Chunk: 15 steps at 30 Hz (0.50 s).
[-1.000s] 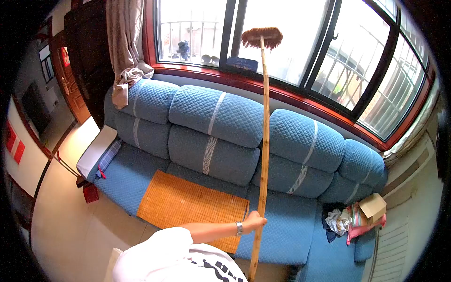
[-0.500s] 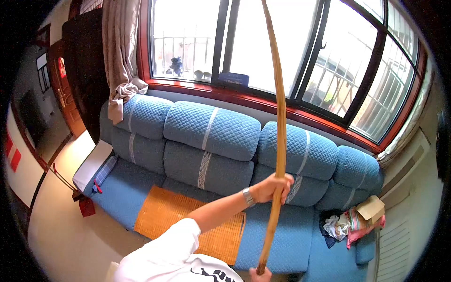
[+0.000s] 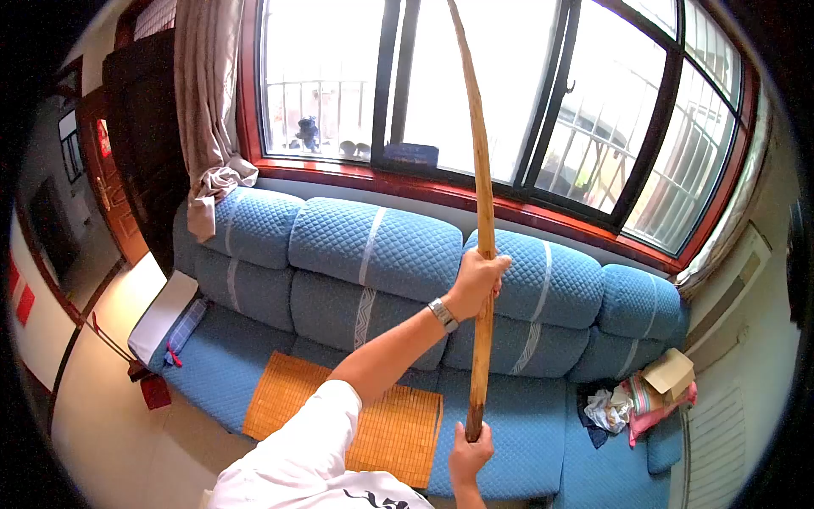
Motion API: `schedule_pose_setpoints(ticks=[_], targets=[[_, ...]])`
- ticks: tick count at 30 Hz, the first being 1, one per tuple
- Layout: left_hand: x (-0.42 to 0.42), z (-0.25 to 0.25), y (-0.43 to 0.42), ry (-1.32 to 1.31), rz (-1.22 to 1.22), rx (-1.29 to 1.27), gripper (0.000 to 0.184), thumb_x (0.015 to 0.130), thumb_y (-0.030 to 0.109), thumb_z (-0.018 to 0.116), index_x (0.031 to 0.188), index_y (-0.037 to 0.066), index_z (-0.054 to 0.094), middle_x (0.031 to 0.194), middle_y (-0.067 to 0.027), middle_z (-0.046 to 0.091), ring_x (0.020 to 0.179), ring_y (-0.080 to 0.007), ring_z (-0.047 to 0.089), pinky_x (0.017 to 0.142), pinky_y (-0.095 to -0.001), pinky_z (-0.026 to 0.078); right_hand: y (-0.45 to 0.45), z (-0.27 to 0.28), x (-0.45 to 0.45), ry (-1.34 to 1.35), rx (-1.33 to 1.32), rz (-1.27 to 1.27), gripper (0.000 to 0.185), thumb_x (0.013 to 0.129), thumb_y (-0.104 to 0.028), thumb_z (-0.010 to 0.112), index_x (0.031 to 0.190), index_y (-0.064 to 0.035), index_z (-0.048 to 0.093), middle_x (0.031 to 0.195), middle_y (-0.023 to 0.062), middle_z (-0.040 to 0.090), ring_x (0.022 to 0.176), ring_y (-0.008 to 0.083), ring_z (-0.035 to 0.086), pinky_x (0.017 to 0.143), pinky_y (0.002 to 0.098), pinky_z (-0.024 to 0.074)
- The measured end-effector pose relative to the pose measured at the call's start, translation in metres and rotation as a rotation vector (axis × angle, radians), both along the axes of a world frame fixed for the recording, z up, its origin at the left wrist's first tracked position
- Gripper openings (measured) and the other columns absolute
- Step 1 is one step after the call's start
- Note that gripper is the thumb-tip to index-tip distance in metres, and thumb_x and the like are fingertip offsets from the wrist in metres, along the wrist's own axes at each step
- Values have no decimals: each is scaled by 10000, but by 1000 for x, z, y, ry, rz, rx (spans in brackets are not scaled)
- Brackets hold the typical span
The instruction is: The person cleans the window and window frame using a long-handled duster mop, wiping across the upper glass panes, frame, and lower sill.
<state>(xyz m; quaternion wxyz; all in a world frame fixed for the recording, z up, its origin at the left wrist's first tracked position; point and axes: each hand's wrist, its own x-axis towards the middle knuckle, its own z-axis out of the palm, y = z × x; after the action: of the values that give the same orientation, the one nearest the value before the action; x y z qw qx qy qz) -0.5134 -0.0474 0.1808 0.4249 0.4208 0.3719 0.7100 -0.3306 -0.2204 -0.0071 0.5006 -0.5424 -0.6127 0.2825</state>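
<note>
A long, slightly curved wooden pole (image 3: 483,187) stands nearly upright before me, its top end at the upper edge of the view. My left hand (image 3: 476,284), with a metal watch (image 3: 443,316) on the wrist, is wrapped round its middle part. Lower down, my right hand (image 3: 471,451) grips the darker bottom end of the pole. Both hands are closed. Behind the pole is a blue quilted sofa (image 3: 509,462), and an orange woven mat (image 3: 292,394) lies on its seat.
A window (image 3: 483,102) with a red-brown frame runs behind the sofa. At the sofa's right end lie a cardboard box (image 3: 668,377) and crumpled cloths (image 3: 609,411). A curtain (image 3: 208,102) hangs at the left, near a checked cushion (image 3: 186,325).
Both hands and the pole have moved up and slightly left. My right hand has come further into view at the pole's lower end. The camera view has shifted a little.
</note>
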Motion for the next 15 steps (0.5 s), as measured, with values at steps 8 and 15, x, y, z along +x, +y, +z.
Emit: schedule_pose_setpoints(ticks=[8,15], targets=[[-29,19,9,-118,-75,67,293,811,85,604,991,42,377,606,5,427,423,-96,449,350,-245,380,5,21,-22,8,51,41,187,779,-80,657,899,11,545,653,60,507,585,161,483,561,321,412],[-33,7,0,-130,-85,52,290,808,83,603,984,54,374,606,6,424,416,-98,440,357,-244,382,1,13,-13,-77,78,103,206,773,-92,661,905,14,544,648,63,503,577,170,489,551,326,409]])
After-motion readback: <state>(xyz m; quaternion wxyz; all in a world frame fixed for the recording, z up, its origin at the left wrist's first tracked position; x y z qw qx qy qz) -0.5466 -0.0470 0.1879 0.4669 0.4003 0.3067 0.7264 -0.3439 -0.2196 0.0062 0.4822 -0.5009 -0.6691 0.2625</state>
